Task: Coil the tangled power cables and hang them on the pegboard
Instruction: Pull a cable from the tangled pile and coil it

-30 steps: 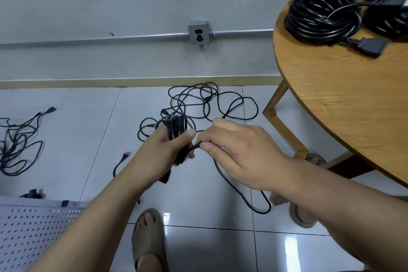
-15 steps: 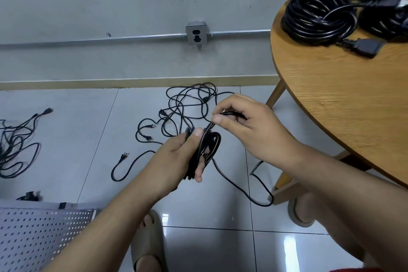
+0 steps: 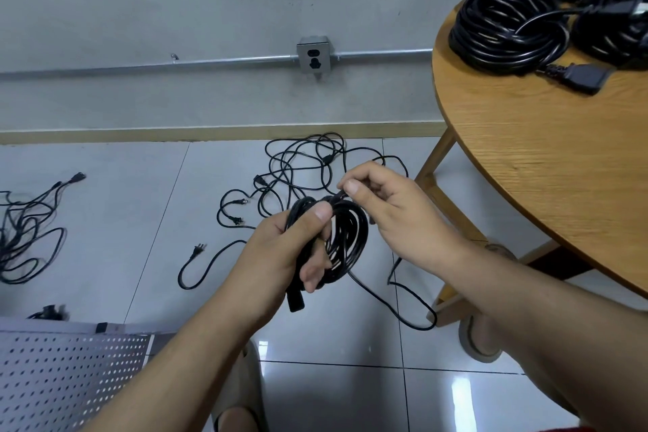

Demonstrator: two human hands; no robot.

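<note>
Right now your left hand (image 3: 277,252) has its fingers and thumb curled firmly round one side of the coil (image 3: 350,238), with the thumb pressed over the top of the loops. The bundle hangs in the air between your two hands, above the floor tiles and nearer you than the tangle (image 3: 301,168) by the wall. Your right hand (image 3: 396,210) pinches a single strand between thumb and forefinger at the coil's upper edge. Its other fingers are loosely curled and hold nothing more.

The next wrap turns on the loose tail (image 3: 410,305). It leaves the coil's lower edge, swings down and to your right in a loop, then climbs back behind your right forearm, where I lose it. So the slack lies on the right hand's side, well below its fingertips, and that hand is the nearer one to gather it. The coil's long axis stands roughly upright (a connector (image 3: 295,303) dangles under your left palm).

I'd judge this cable mostly wound, with that tail left to bring up. The pegboard (image 3: 70,379) lies low on your left, apart from both hands. Thicker coils (image 3: 508,31) sit on the table (image 3: 543,168) to your right.
</note>
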